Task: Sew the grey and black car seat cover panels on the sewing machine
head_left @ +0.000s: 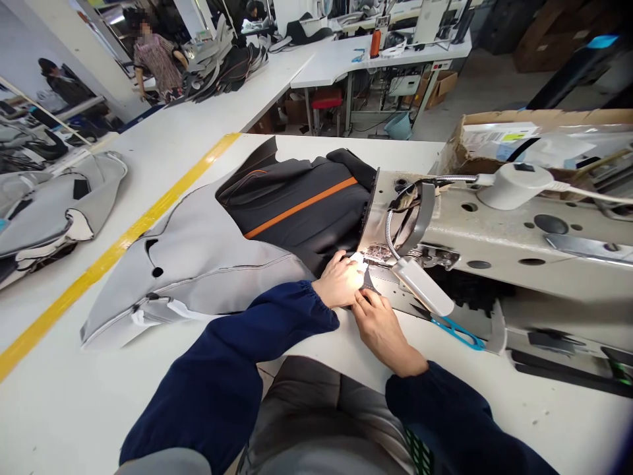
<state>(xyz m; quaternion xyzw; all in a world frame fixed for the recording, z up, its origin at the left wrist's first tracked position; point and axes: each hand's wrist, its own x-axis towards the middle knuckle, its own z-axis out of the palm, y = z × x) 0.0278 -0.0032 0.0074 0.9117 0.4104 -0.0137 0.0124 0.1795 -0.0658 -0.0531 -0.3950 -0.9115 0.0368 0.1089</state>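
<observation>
- Both grips pressed flat, not clenched: left hand (pixel 340 282) laid on the dark fabric (pixel 301 214) right at the needle area, fingers spread and lit by the work lamp (pixel 424 287); right hand (pixel 383 328) just beside it, fingertips pinning the fabric edge to the worktop (pixel 74 402).
- Held nothing closed in either grip; only pushed down on the cloth.
- Lay under the sewing machine (pixel 499 231) head: dark fabric with an orange stripe (pixel 301 207), joined to a grey panel (pixel 198 264) spread leftward across the worktop.
- Sat close behind the right hand: blue-handled snips (pixel 459 333) on the machine bed.
- Stood well apart at the far benches: another person (pixel 155 59), beside stacked grey pieces (pixel 54 204).
- Judged risky: left fingertips very near the needle, likely to be caught if the cloth fed suddenly.
- Judged possible: heavy grey panel dragging sideways and pulling the seam off line.
- Judged possible: glare from the lamp hiding the exact stitch point.
</observation>
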